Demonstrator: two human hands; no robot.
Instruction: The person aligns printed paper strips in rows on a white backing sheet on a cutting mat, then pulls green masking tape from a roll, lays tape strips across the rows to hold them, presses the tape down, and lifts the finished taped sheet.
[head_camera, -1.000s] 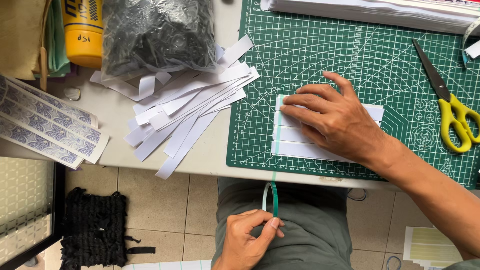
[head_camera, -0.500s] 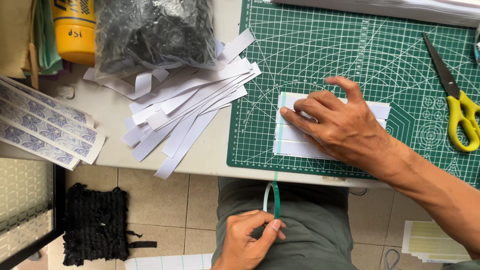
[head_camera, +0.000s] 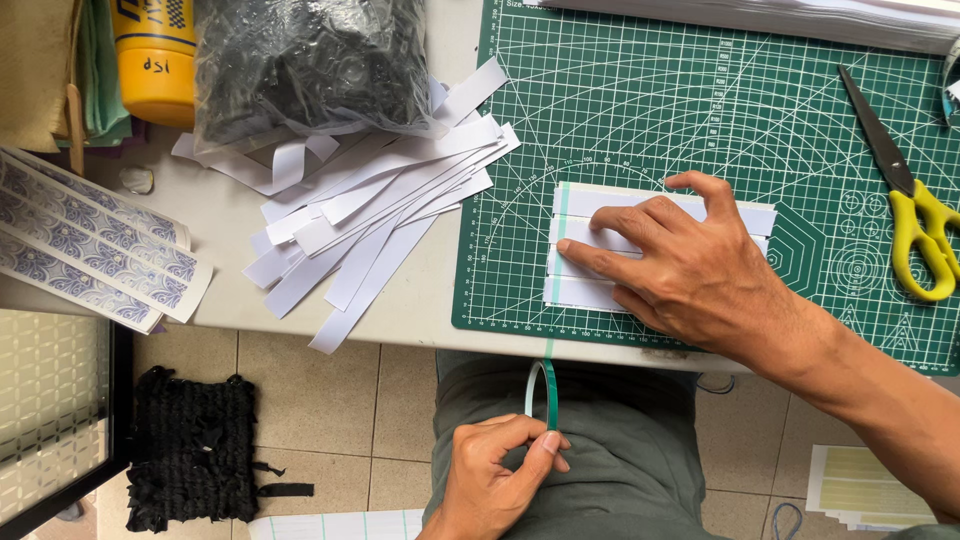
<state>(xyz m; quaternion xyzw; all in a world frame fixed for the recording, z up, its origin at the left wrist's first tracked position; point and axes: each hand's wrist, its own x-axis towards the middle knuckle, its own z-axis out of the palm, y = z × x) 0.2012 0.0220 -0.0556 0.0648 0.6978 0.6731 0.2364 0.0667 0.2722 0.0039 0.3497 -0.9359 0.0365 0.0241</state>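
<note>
Nearest, low in the view over the lap, the left hand (head_camera: 497, 478) is curled closed, pinching a small roll of green tape (head_camera: 541, 392) between thumb and fingertips. A thin strip of that tape runs from the roll up and away, over the near edge of the worktop (head_camera: 420, 300), onto the green cutting mat (head_camera: 700, 130). There it lies along the left ends of a few white paper strips (head_camera: 590, 250) laid side by side on the near part of the mat.

The right hand (head_camera: 690, 265) lies flat and spread on these strips, fingers extended toward the left, pressing them down; it grips nothing, and its forefinger tip rests just beside the tape line.

Left of the mat, a loose heap of cut white strips (head_camera: 370, 215) fans across the worktop. Further left, patterned blue-and-white strips (head_camera: 90, 240) lie near the worktop's edge. On the right side of the mat sit scissors with yellow handles (head_camera: 905, 200), well apart from the right hand. At the far side, a clear bag of dark material (head_camera: 310, 65) rests on the heap, with a yellow bottle (head_camera: 155, 60) to its left. On the floor at the near left lies a black knitted piece (head_camera: 190, 450).
</note>
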